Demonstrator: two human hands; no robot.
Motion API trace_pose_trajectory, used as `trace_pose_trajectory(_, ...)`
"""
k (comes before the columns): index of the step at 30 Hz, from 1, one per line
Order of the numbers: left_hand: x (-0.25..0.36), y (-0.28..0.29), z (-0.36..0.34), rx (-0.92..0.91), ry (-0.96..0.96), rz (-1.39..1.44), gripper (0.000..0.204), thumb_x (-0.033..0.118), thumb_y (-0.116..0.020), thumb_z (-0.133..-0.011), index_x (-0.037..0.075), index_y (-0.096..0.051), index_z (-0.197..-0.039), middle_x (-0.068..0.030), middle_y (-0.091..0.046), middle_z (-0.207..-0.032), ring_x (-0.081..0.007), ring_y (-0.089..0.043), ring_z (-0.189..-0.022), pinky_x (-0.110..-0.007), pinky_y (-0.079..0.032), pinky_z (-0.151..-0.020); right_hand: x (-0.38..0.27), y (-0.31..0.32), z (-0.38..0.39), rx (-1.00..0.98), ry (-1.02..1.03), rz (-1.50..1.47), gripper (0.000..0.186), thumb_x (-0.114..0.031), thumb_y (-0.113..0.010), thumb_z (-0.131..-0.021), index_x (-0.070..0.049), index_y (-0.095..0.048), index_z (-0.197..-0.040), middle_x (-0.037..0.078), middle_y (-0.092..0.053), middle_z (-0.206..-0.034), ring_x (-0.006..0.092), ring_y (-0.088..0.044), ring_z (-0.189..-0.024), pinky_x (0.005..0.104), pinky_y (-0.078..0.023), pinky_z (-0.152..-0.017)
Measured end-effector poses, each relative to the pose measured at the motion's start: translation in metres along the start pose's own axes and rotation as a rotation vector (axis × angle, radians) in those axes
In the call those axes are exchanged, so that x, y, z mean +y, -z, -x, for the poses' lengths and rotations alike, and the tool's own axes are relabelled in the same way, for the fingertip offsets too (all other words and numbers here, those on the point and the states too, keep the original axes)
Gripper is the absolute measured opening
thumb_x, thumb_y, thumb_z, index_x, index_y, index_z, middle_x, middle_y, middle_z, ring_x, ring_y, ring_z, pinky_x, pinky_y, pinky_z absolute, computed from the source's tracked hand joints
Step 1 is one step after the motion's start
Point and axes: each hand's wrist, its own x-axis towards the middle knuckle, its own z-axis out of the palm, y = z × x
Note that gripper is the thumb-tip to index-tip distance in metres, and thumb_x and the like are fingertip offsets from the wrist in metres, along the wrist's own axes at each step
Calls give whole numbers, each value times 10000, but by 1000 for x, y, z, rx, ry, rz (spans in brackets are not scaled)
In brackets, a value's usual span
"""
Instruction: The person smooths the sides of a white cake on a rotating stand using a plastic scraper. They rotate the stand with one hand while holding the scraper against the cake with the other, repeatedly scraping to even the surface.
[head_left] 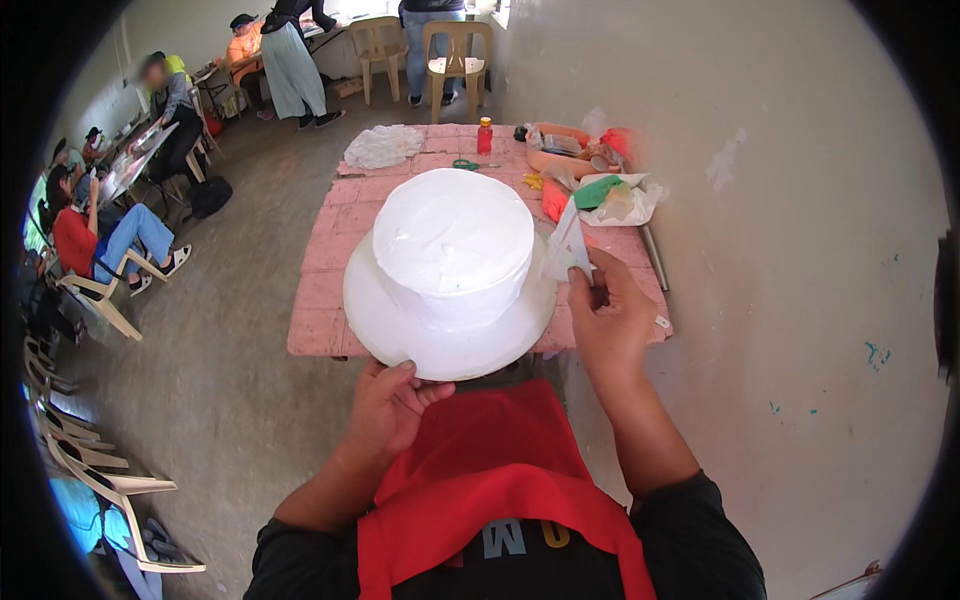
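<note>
A round cake-like form coated in smooth white [450, 235] stands on a pale round board [390, 325] near the front of the pink table [320, 260]. My left hand [398, 405] grips the board's front-left edge from below, thumb on the rim. My right hand [608, 300] holds a pale triangular scraper [568, 245] upright, just right of the board, with its fingers closed round the tool's lower part.
The table's back holds crumpled plastic [380, 148], green scissors [465, 165], a red bottle [484, 138] and bags with supplies [610, 195]. A metal rod [655, 255] lies along its right edge. A wall stands right. Other people [75, 235] and plastic chairs [120, 485] are left and behind.
</note>
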Motion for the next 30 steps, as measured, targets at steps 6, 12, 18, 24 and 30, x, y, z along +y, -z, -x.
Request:
trace_pose_trajectory(6, -2, 1, 0, -30, 7, -8, 207, 49, -486, -890, 4, -526, -1087, -79, -609, -844, -243, -665, -810, -418, -591, -747, 13, -13, -6, 31, 14, 6, 217, -9, -682, -783, 18, -627, -991, 170, -634, -721, 240, -641, -612, 323, -505, -563)
trace_pose_trajectory(12, -3, 5, -2, -85, 30, 4, 190, 39, -489, -893, -8, -542, -1068, -104, -635, -871, -253, -671, -838, -406, -593, -742, 13, -18, -3, 51, 35, 2, 201, -9, -696, -766, 4, -628, -955, 163, -637, -710, 259, -649, -615, 333, -509, -566)
trace_pose_trajectory(18, -5, 0, 1, -109, 56, 21, 200, 39, -511, -894, -31, -546, -1077, -137, -654, -919, -253, -672, -856, -395, -593, -749, 13, -20, -1, 50, 52, 6, 203, -3, -697, -764, 2, -623, -952, 161, -638, -703, 265, -654, -619, 335, -511, -557)
trace_pose_trajectory(24, -9, 2, 2, -111, 80, -3, 207, 46, -529, -893, -40, -553, -1080, -155, -655, -939, -250, -670, -865, -388, -594, -745, 6, -20, 1, 49, 61, 16, 202, 2, -697, -766, 6, -623, -954, 158, -638, -702, 255, -652, -602, 332, -509, -545)
trace_pose_trajectory(30, -14, 4, 3, -97, 113, -6, 266, 46, -549, -886, -32, -523, -1139, -150, -644, -974, -247, -670, -845, -384, -599, -716, 7, -21, 3, 65, 91, 17, 208, 4, -698, -769, 9, -624, -963, 163, -633, -695, 248, -648, -594, 322, -506, -539)
